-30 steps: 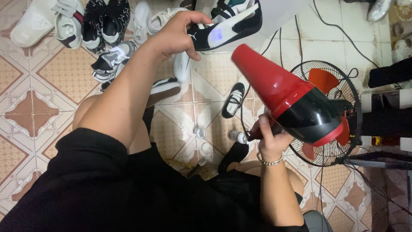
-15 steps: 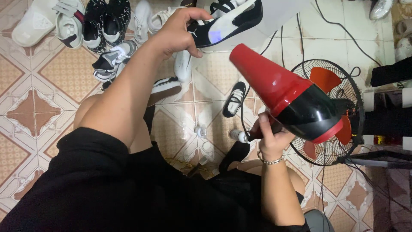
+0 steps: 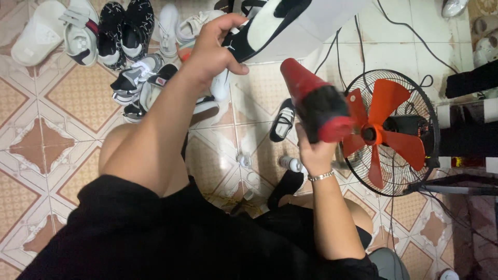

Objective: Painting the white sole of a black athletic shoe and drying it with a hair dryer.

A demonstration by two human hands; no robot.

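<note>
— Where are the hands from where you stand?

— The left arm is stretched well forward and upward, forearm bare, elbow just bent. The left hand [image 3: 215, 49] is clenched on a black and white sneaker [image 3: 264, 23], thumb underneath and fingers curled over the heel end, holding it up in the air above the floor.

— And the other one?

— The right arm rises from the lap with the forearm nearly upright and a thin bracelet [image 3: 320, 176] at the wrist. The right hand [image 3: 314, 150] grips the handle of a red and black hair dryer [image 3: 311, 101]. Its red nozzle points up and to the left, toward the sneaker, but the two are apart.

— Is the shoe resting on anything?

— No, only the hand carries it. Behind it there is a pale box or board [image 3: 321, 26]; I cannot tell if they touch.

— What lies around?

— A patterned tile floor [image 3: 52, 129]. To the left of the raised arm, a pile of shoes [image 3: 124, 57], white, black and mixed. One small black and white shoe [image 3: 282, 120] lies alone just left of the dryer. To the right stands a floor fan with orange blades [image 3: 389, 124] in a black cage, cables trailing behind it. A small white bottle [image 3: 290, 164] lies on the tiles near the right wrist.
</note>
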